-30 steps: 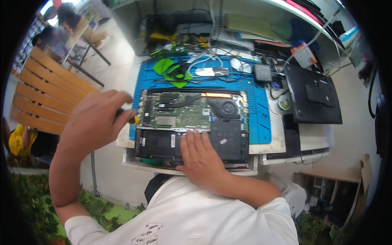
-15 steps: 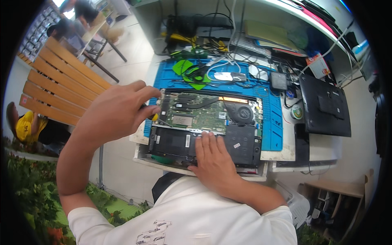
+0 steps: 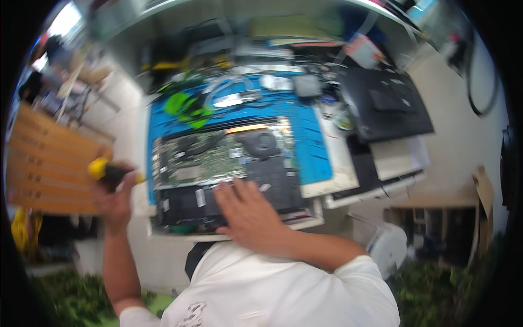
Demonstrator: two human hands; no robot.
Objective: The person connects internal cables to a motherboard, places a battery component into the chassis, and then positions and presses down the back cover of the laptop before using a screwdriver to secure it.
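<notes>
My left hand (image 3: 113,204) is raised off the desk's left edge, its fingers closed round a screwdriver (image 3: 111,173) with a yellow and black handle; motion smears it. My right hand (image 3: 248,215) lies flat, fingers stretched, on the black battery area of an opened laptop base (image 3: 180,204). Above my fingertips the green circuit board (image 3: 210,163) shows, with a round fan (image 3: 265,143) and a copper-coloured strip (image 3: 253,128) at its right. The laptop rests on a blue work mat (image 3: 316,158).
Behind the laptop lie green and black tools (image 3: 185,109) and tangled cables. A black laptop-shaped panel (image 3: 381,103) stands on the right, beside a small round tin (image 3: 343,121). A wooden slatted bench (image 3: 49,163) is at the left. Other people are blurred at the far left.
My left hand has moved away from the laptop to the left, and the screwdriver handle now shows plainly. My right hand stays on the laptop. The whole view has swung.
</notes>
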